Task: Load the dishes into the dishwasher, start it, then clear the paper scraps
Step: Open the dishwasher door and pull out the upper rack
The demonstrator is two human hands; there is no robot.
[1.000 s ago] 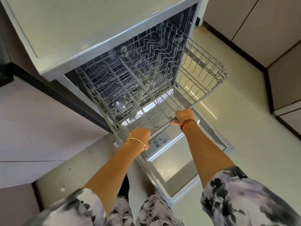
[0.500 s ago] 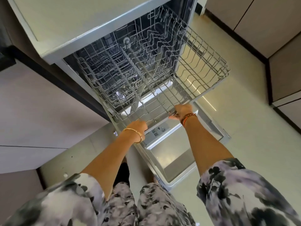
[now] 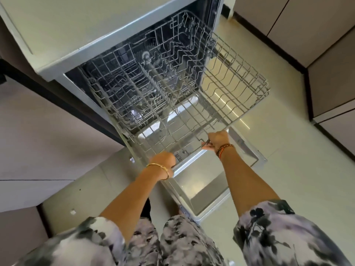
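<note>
The dishwasher (image 3: 63, 52) stands open below me, its steel door (image 3: 203, 189) folded down flat. A grey wire rack (image 3: 236, 87) sticks out of the cavity over the door; I see no dishes in it. My left hand (image 3: 163, 160) grips the rack's front rail near its left corner. My right hand (image 3: 218, 140) grips the same front rail further right, fingers curled round the wire. A lower rack shows dimly through the wires.
Beige cabinet fronts (image 3: 34, 150) run along the left, more cabinets (image 3: 330, 70) on the right. A pale tiled floor (image 3: 299, 189) lies around the door. Small white scraps (image 3: 73, 212) sit on the floor at left. My patterned sleeves and legs fill the bottom.
The wire rack has slid further out of the dishwasher toward me, both hands staying on its front rail. The view has shifted closer.
</note>
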